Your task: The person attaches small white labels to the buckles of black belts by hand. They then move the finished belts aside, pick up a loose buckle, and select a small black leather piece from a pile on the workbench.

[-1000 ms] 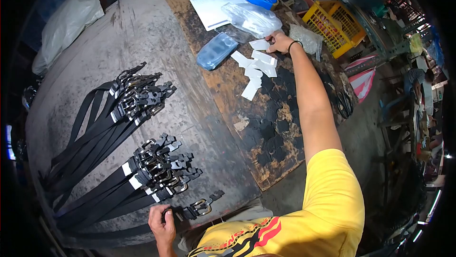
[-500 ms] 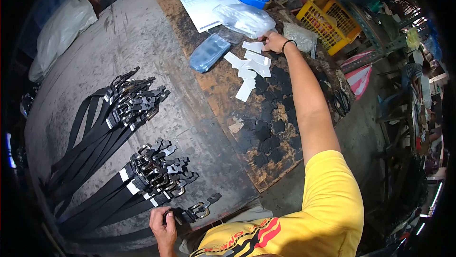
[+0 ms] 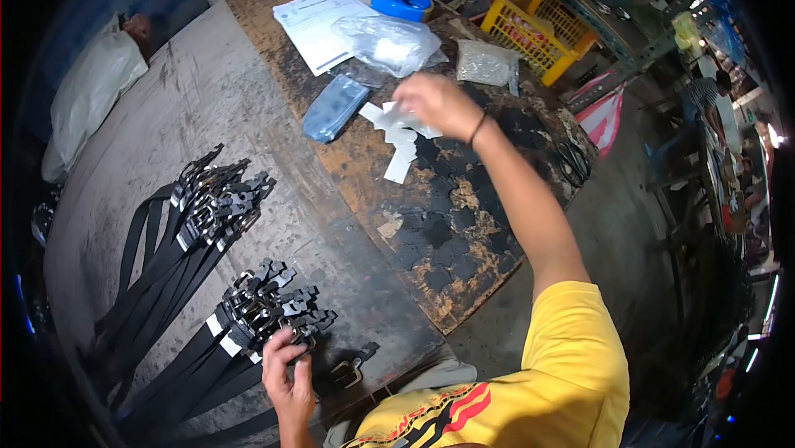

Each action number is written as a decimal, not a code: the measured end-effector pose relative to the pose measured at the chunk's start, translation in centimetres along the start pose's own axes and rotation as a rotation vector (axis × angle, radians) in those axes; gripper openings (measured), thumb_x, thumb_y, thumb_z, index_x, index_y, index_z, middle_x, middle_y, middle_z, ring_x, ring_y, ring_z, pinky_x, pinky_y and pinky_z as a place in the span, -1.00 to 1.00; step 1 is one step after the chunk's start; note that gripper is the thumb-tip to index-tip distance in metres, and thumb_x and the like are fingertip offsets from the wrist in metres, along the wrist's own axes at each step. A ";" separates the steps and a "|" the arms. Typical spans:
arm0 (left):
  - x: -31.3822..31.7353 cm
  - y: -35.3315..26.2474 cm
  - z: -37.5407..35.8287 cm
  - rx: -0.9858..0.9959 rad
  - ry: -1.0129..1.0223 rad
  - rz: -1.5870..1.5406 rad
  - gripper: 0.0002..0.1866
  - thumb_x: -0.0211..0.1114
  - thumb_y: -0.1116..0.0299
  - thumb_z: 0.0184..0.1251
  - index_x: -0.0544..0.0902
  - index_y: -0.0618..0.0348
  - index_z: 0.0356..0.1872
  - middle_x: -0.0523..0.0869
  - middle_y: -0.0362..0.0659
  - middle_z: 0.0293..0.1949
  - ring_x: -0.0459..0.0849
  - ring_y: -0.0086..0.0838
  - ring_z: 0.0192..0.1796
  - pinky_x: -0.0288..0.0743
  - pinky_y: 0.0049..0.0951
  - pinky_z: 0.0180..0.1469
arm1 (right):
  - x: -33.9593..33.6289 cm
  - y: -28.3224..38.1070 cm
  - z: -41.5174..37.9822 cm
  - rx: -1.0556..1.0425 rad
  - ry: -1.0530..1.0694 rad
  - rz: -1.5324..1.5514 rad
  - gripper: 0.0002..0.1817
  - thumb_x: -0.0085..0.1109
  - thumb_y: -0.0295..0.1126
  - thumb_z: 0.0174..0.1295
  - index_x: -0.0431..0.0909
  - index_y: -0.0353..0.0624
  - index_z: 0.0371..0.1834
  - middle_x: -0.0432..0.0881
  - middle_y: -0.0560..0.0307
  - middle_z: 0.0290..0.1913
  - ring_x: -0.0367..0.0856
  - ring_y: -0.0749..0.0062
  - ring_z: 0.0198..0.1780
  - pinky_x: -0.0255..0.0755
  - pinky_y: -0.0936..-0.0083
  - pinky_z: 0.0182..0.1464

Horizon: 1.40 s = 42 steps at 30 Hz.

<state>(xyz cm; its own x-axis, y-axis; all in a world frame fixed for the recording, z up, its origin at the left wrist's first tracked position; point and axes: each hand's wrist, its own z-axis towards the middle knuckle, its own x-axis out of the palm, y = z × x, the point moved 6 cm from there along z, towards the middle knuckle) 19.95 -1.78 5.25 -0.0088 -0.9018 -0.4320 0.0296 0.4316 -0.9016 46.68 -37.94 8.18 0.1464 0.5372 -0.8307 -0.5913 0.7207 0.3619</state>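
Lifted off the table, the right hand [image 3: 437,104] pinched a white tag [image 3: 403,119]; left hand [image 3: 286,365] gripped a belt [image 3: 248,340]. Tagging seemed underway; next needed tag brought to belt.

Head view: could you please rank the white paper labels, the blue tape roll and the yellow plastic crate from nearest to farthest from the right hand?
1. White paper labels, just under the right hand.
2. Blue tape roll, beyond it on the table.
3. Yellow plastic crate, far right edge.

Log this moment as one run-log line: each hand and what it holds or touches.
left hand: on belt buckles of near bundle | right hand: raised, holding white tag | table: second belt bundle, loose tags
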 end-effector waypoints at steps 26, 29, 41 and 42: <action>1.1 1.2 1.1 -0.131 0.066 -0.084 -0.94 0.15 0.58 0.35 0.53 0.39 -0.25 0.57 -0.10 -0.25 0.60 -0.53 -0.35 0.51 -0.58 -0.31 | -6.5 -23.4 -9.0 1.109 0.055 -0.343 -0.71 0.16 -0.23 0.20 0.70 0.20 -0.01 0.64 -0.01 0.08 0.59 0.06 0.11 0.47 0.20 0.15; 0.2 1.6 0.3 -0.164 0.029 -0.043 -0.93 0.16 0.56 0.36 0.53 0.39 -0.25 0.55 -0.11 -0.27 0.60 -0.54 -0.36 0.48 -0.58 -0.32 | -6.4 -24.5 -9.0 1.150 0.076 -0.376 -0.74 0.16 -0.23 0.20 0.71 0.15 -0.07 0.65 -0.01 0.06 0.59 0.04 0.11 0.47 0.19 0.13; -2.1 3.4 -0.9 -0.159 -0.048 -0.030 -0.88 0.16 0.44 0.43 0.51 0.31 -0.20 0.59 -0.19 -0.27 0.54 -0.64 -0.34 0.44 -0.63 -0.28 | -9.8 -25.8 -9.7 0.948 -0.147 -0.222 -0.81 0.16 -0.35 0.25 0.64 -0.21 -0.20 0.69 -0.03 -0.23 0.67 0.20 -0.17 0.52 0.31 -0.08; -2.2 3.4 -1.0 -0.151 -0.050 -0.027 -0.89 0.15 0.45 0.43 0.51 0.31 -0.20 0.59 -0.20 -0.27 0.53 -0.64 -0.34 0.44 -0.62 -0.29 | -10.2 -25.8 -9.7 0.969 -0.217 -0.130 -0.82 0.16 -0.34 0.24 0.65 -0.18 -0.21 0.70 -0.03 -0.23 0.67 0.18 -0.15 0.50 0.31 -0.04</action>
<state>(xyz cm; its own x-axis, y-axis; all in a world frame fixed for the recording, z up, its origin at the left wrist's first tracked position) 19.12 1.73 3.09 0.0421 -0.9115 -0.4090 -0.1208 0.4018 -0.9077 52.77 -66.30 3.21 0.3624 0.4274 -0.8282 0.3271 0.7738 0.5425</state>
